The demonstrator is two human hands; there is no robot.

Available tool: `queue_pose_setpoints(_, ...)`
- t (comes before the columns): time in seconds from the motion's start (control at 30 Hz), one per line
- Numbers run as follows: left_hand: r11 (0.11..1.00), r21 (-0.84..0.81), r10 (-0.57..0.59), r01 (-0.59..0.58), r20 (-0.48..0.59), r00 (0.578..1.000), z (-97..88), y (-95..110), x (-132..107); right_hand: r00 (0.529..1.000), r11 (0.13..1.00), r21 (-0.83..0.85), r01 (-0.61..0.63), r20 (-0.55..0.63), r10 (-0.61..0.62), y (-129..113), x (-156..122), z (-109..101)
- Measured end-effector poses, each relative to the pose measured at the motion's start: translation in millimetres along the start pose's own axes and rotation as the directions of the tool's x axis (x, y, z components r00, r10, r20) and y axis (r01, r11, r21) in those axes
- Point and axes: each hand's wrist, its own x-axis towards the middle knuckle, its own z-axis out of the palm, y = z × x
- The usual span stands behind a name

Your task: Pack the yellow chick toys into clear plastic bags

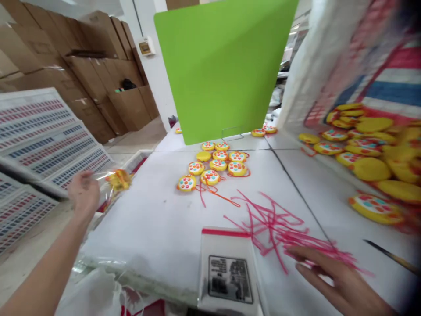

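My left hand (83, 193) is stretched out past the table's left edge, fingers curled on a clear plastic bag with a yellow toy (119, 180) inside. The bag is over a crate beside the table. My right hand (332, 276) is low on the right, thumb and fingers apart. Its fingertips are at a loose pile of pink strips (272, 224), and nothing shows in its grip. Left of it lies a stack of clear bags (226, 263) with a red top strip and a black printed label. Several round yellow toys (218, 164) with coloured buttons and orange cords sit mid-table.
A green board (226, 70) stands upright at the back. More yellow toys (371, 169) are heaped on the right beside a striped woven sack (394, 83). A thin dark-tipped tool (390, 254) lies at the right. White slotted crates (49, 136) and cardboard boxes (95, 74) stand left.
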Motion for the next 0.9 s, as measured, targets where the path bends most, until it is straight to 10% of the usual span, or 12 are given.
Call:
queue_pose_setpoints(0.1, 0.983, 0.011, 0.175, -0.181, 0.204, 0.963, 14.2, 12, -25, 0.997, 0.999, 0.044, 0.014, 0.079, -0.018, -37, -6, -7)
queue_pose_setpoints(0.2, 0.944, -0.164, 0.331, -0.288, 0.501, 0.800, 35.3, 17, -110, 0.962, 0.987, 0.155, 0.037, 0.261, -0.077, -52, -6, -5)
queue_pose_setpoints(0.33, 0.861, -0.315, 0.496, -0.400, 0.697, 0.518, 49.2, 14, -228, 0.989, 0.978, -0.149, 0.147, 0.007, -0.148, -40, 0, 7)
queue_pose_setpoints(0.4, 0.830, -0.331, 0.528, -0.449, 0.724, 0.444, 51.3, 12, -262, 0.984, 0.964, -0.202, 0.171, -0.009, -0.176, -36, 4, 7)
queue_pose_setpoints(0.6, 0.665, -0.350, 0.705, -0.660, 0.587, 0.399, 68.3, 16, -292, 0.992, 0.925, -0.358, 0.123, 0.048, -0.113, -44, 54, -1)
queue_pose_setpoints(0.9, 0.463, -0.294, 0.864, -0.837, 0.361, 0.351, 115.6, 0, -307, 0.992, 0.855, -0.503, 0.126, 0.056, -0.113, -51, 235, 30)
